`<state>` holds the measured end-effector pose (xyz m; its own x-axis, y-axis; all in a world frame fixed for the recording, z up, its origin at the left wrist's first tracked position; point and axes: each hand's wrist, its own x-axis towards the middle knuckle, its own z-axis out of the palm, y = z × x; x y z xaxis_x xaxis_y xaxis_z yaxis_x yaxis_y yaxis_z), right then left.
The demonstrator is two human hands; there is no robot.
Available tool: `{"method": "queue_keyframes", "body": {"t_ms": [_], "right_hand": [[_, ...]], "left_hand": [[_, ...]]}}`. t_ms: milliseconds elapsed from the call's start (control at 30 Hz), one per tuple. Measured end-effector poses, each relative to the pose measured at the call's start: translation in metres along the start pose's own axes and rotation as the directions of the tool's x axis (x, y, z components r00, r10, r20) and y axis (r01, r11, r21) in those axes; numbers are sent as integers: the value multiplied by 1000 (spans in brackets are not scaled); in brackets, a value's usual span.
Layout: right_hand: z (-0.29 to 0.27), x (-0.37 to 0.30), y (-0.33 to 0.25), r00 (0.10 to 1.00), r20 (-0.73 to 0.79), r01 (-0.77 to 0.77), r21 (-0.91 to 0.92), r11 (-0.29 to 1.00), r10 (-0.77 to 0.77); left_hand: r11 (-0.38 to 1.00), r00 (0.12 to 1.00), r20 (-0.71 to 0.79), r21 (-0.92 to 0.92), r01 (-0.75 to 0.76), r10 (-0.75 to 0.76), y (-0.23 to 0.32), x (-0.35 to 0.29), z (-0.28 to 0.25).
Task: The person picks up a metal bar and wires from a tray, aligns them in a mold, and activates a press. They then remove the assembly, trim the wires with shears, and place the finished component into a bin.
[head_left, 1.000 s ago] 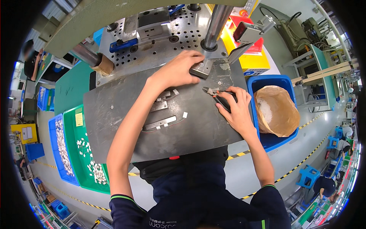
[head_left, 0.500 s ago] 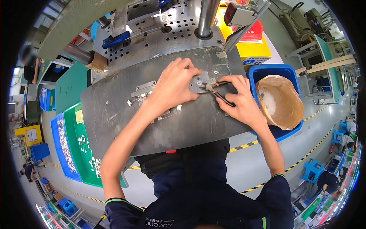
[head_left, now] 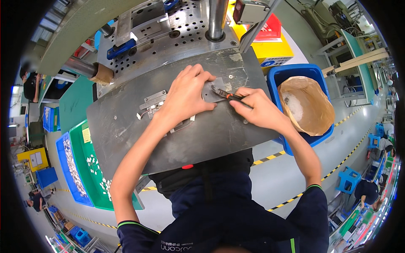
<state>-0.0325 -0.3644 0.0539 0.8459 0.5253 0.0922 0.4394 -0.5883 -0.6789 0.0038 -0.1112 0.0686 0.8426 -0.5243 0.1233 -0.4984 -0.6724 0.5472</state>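
My left hand point(head_left: 183, 95) lies over the dark metal work plate point(head_left: 219, 135), its thumb and forefinger gripping the left side of a small grey metal plate point(head_left: 207, 93). In my right hand point(head_left: 257, 109) is a pair of pliers point(head_left: 233, 97) with black and orange handles. The handles are squeezed together, and the jaws rest over the small metal plate; whether they bite anything is too small to tell. Partly hidden under my left wrist are a slotted metal fixture point(head_left: 154, 99) and thin wires with white connectors point(head_left: 192, 118).
To the right stands a blue bin point(head_left: 273, 82) lined with a brown paper bag point(head_left: 314, 107). Green point(head_left: 90, 143) and blue trays point(head_left: 65, 154) of small white parts sit at left. A perforated press bed point(head_left: 185, 46) with steel posts point(head_left: 217, 21) rises behind; yellow boxes point(head_left: 274, 52) stand beyond.
The pliers' spread handles have closed together, and their jaws have moved left over the small metal plate. My left hand keeps its grip. The whole view has shifted slightly.
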Motion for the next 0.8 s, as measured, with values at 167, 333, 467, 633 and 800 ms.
{"method": "queue_keyframes", "body": {"t_ms": [167,333,467,633,800], "right_hand": [[-32,-65,7,931,-178,-13,855,518,319],[-29,-131,108,604,-761,-370,-4,929,237],[-34,-251,235,296,-654,-636,409,654,696],[-43,-216,182,83,-487,-516,725,455,869],[-29,-144,58,411,-508,27,837,547,757]], "left_hand": [[1000,1000,1,2,-11,11,4,-1,-3],[996,999,15,84,38,-40,3,-8,-9],[1000,1000,0,0,-6,6,16,5,-3],[996,997,-43,52,70,-68,6,-1,7],[984,981,-193,170,58,-25,17,-2,14]]}}
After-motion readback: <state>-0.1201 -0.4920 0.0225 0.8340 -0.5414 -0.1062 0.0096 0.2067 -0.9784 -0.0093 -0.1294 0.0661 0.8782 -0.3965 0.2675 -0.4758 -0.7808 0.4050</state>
